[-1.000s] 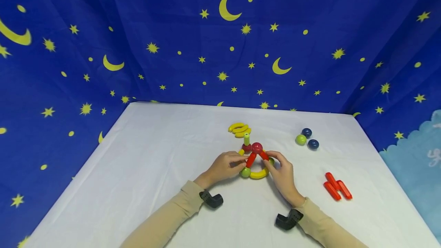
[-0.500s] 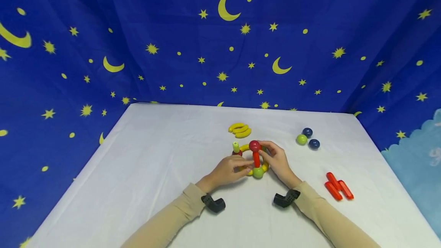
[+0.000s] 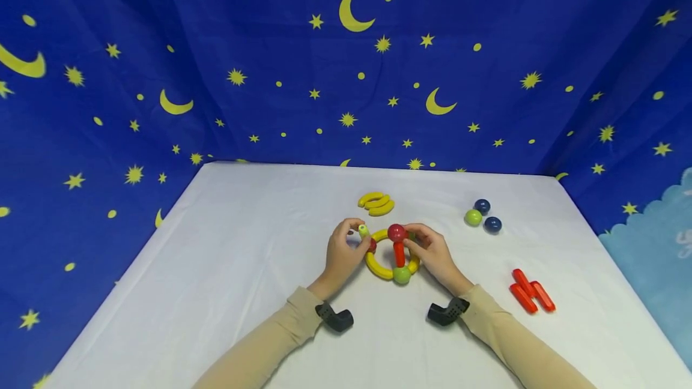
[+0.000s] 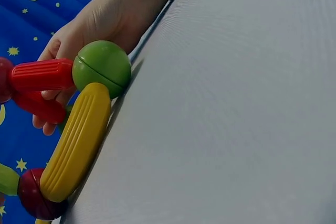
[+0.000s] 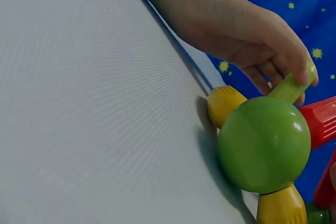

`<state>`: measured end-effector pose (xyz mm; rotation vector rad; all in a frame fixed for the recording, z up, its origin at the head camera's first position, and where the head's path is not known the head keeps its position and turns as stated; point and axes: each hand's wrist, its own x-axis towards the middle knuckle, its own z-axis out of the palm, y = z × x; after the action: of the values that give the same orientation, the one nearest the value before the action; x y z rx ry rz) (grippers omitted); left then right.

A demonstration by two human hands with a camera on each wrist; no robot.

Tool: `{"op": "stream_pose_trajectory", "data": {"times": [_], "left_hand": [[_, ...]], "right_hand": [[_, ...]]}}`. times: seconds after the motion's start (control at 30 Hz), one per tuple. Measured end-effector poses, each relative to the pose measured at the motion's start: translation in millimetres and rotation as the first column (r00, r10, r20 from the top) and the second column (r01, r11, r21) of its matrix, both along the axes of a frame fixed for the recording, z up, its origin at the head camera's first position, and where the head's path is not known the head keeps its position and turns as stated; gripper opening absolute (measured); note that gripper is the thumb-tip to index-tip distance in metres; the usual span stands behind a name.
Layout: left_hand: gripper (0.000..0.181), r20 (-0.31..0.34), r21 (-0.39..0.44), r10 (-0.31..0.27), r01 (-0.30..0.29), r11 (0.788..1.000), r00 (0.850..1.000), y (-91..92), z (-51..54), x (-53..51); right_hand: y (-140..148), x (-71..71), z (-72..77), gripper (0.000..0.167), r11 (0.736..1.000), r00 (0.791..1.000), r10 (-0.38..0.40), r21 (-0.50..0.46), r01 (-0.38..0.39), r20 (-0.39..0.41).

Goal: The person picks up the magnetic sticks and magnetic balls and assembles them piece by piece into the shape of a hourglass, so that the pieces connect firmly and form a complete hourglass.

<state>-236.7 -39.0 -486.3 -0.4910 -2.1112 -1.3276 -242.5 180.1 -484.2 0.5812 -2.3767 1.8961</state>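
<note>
A ring of yellow curved sticks [image 3: 379, 269] and balls lies on the table. From its front green ball [image 3: 402, 275], a ridged red stick [image 3: 399, 254] leans up to a red ball [image 3: 397, 233]. My left hand [image 3: 342, 257] pinches a short light green stick [image 5: 290, 87] that stands on the dark red ball [image 4: 39, 195] at the ring's left. At the right side, my right hand [image 3: 437, 258] grips the second red stick [image 4: 39, 106], which meets the red ball too. In the head view that stick is mostly hidden by the fingers.
Behind the ring lie several yellow curved sticks [image 3: 376, 203]. Two dark blue balls [image 3: 492, 224] and a green ball [image 3: 473, 217] rest at the back right. Loose red sticks [image 3: 523, 298] lie to the right, on the white cloth [image 3: 243, 245]. A starry blue curtain [image 3: 303, 53] closes off the back.
The ring has been turned, bringing the light green stick leftward and the front green ball rightward. My left hand has gone from beside the front red stick to the light green stick.
</note>
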Motion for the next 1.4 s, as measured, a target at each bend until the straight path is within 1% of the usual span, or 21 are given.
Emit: {"op": "stream_pose_trajectory", "data": {"times": [0.03, 0.13, 0.2, 0.23, 0.33, 0.37, 0.47, 0.53, 0.57, 0.7, 0.83, 0.93, 1.0, 1.07, 1.13, 1.17, 1.2, 1.27, 1.33, 1.4], "left_hand": [[0.028, 0.019, 0.009, -0.018, 0.018, 1.0, 1.0, -0.1, -0.6, 0.0], [0.031, 0.044, 0.013, -0.088, 0.088, 0.996, 0.995, -0.1, -1.8, -0.6], [0.035, 0.062, -0.007, -0.138, 0.139, 0.99, 0.988, 0.0, -1.8, -1.0], [0.036, 0.075, -0.027, -0.153, 0.155, 0.988, 0.985, 0.0, -1.7, -1.0], [0.038, 0.11, -0.119, -0.18, 0.193, 0.974, 0.977, 0.2, -2.6, -1.8], [0.038, 0.107, -0.163, -0.182, 0.197, 0.967, 0.978, 0.1, -3.2, -1.9], [0.039, 0.097, -0.279, -0.182, 0.203, 0.939, 0.978, -0.2, -5.0, -2.0], [0.039, 0.087, -0.326, -0.185, 0.204, 0.923, 0.979, -0.2, -5.1, -1.5], [0.039, 0.088, -0.339, -0.182, 0.202, 0.919, 0.979, -0.3, -5.0, -1.2], [0.037, 0.107, -0.336, -0.173, 0.199, 0.921, 0.979, 0.1, -2.9, -0.5], [0.032, 0.146, -0.297, -0.168, 0.206, 0.933, 0.975, 0.9, -0.3, -0.6], [0.029, 0.172, -0.263, -0.174, 0.215, 0.941, 0.97, 1.2, 1.3, 0.0], [0.029, 0.186, -0.253, -0.169, 0.214, 0.944, 0.968, 1.2, 1.4, 0.6], [0.031, 0.203, -0.235, -0.166, 0.212, 0.948, 0.965, 0.8, 1.0, 1.4], [0.033, 0.216, -0.222, -0.154, 0.202, 0.954, 0.964, 0.3, -0.1, 1.8], [0.032, 0.224, -0.216, -0.145, 0.194, 0.957, 0.964, 0.1, -0.9, 1.9], [0.032, 0.23, -0.21, -0.137, 0.186, 0.96, 0.963, -0.1, -1.4, 2.0], [0.031, 0.238, -0.196, -0.126, 0.175, 0.965, 0.963, -0.2, -1.7, 1.7], [0.029, 0.245, -0.191, -0.118, 0.167, 0.967, 0.962, -0.2, -1.6, 1.4], [0.027, 0.257, -0.181, -0.114, 0.164, 0.97, 0.96, -0.1, -1.0, 1.3]], "right_hand": [[-1.2, 2.3, 3.3, 0.031, 1.0, 1.0, 0.002, 0.001, -0.002, -0.001], [-4.3, 8.8, 12.7, 0.03, 1.0, 1.0, -0.002, 0.008, 0.002, -0.01], [-4.2, 8.8, 11.9, 0.03, 1.0, 1.0, -0.011, 0.014, 0.011, -0.013], [-4.3, 8.9, 11.5, 0.03, 1.0, 1.0, -0.012, 0.011, 0.012, -0.021], [-2.7, 4.2, 1.9, 0.03, 1.0, 1.0, -0.011, 0.007, 0.011, -0.028], [-2.4, 3.1, -0.8, 0.03, 1.0, 1.0, -0.006, 0.002, 0.006, -0.024], [-4.0, 4.8, -0.3, 0.031, 1.0, 0.999, 0.016, -0.01, -0.016, -0.032], [-4.5, 5.0, -0.6, 0.031, 0.999, 0.999, 0.026, -0.02, -0.027, -0.039], [-4.7, 5.1, -0.9, 0.031, 0.999, 0.999, 0.028, -0.02, -0.029, -0.044], [-4.6, 4.3, -2.1, 0.031, 1.0, 0.998, 0.013, -0.008, -0.013, -0.054], [-2.9, 4.2, -1.8, 0.031, 1.0, 0.999, 0.015, 0.01, -0.014, -0.051], [-0.6, 7.0, 1.8, 0.029, 1.0, 0.999, 0.011, 0.018, -0.01, -0.05], [1.2, 11.0, 6.6, 0.027, 1.0, 0.998, -0.015, 0.023, 0.016, -0.054], [2.8, 17.6, 16.0, 0.024, 0.995, 0.994, -0.073, 0.059, 0.078, -0.085], [7.1, 22.9, 22.8, 0.021, 0.983, 0.98, -0.146, 0.094, 0.159, -0.134], [10.5, 25.2, 24.7, 0.02, 0.974, 0.969, -0.185, 0.103, 0.204, -0.165], [14.9, 27.1, 25.6, 0.019, 0.961, 0.953, -0.225, 0.113, 0.252, -0.204], [27.7, 29.9, 24.4, 0.017, 0.931, 0.912, -0.302, 0.12, 0.345, -0.279], [44.1, 32.9, 20.6, 0.016, 0.896, 0.865, -0.378, 0.106, 0.432, -0.328], [61.3, 39.1, 20.2, 0.016, 0.855, 0.819, -0.441, 0.106, 0.508, -0.367]]}}
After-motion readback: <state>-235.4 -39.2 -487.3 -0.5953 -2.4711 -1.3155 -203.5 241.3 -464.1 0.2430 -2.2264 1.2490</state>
